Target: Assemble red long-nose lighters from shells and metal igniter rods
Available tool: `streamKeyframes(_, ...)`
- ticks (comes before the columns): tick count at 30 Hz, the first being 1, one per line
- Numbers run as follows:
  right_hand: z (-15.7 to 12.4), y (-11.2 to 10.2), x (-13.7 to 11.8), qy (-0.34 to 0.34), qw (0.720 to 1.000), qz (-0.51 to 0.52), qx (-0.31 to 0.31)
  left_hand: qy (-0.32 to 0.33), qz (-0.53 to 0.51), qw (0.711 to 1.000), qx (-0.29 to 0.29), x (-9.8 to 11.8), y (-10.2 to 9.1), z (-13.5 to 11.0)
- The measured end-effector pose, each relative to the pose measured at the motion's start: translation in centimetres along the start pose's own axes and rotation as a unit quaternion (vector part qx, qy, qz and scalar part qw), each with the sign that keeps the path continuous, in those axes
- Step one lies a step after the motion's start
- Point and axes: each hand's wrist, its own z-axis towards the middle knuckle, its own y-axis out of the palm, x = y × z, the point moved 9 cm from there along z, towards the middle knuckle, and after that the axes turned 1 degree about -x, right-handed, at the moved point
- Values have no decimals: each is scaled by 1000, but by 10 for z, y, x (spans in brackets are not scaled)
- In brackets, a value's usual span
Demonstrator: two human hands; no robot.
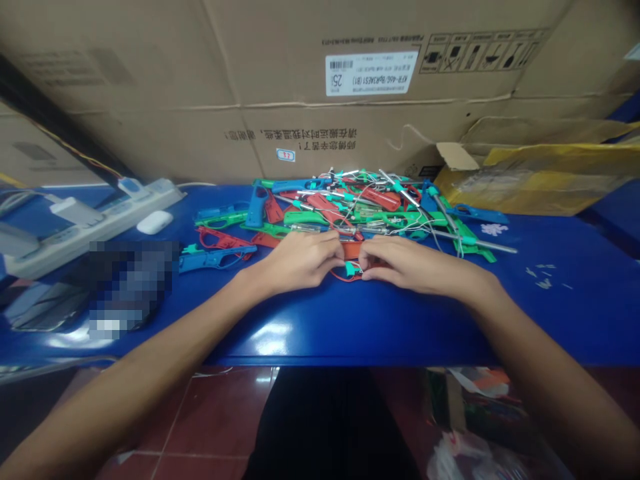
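Item one, nearest you: both bare forearms, coming in low over the front edge of the blue table (pixel 350 327) and meeting at its middle. Item two: your left hand (pixel 300 261), fingers curled narrow and pinched on the left end of a red plastic piece (pixel 351 250). Item three: your right hand (pixel 405 265), closed the same way on the right end, fingertips almost touching those of the left. Item four: a small teal part (pixel 351 269), seated on the red piece in the gap between your thumbs, resting on or just above the table top; which one cannot be told. Item five: the pile of red, green and blue parts (pixel 360 207) with thin metal rods (pixel 480 241), lying just behind your knuckles. Item six: a loose blue piece (pixel 215 259) beside your left wrist. Item seven: a white power strip (pixel 95 223) far to the left, and white scraps (pixel 543 277) to the right. Risks, as judged: the teal part is small and your grip covers most of it, so a slip of either thumb could flick it toward the front edge and onto the tiled floor below. The rods point every way, so reaching back without looking could snag a finger or drag several pieces at once. A sweep of your left wrist could push the blue piece away.
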Motion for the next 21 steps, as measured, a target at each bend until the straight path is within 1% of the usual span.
streamKeyframes(5,-1,0,-1,-3,1000,5,0,-15,-29,999,-4,-5,4,1)
streamKeyframes(12,0,0,-1,-13,999,36,1,-5,-70,997,-16,-7,5,1)
streamKeyframes(16,-1,0,1,-5,999,34,2,-4,-61,998,-17,-6,4,1)
streamKeyframes(21,-1,1,1,-2,999,32,-1,16,-15,1000,7,-2,3,1)
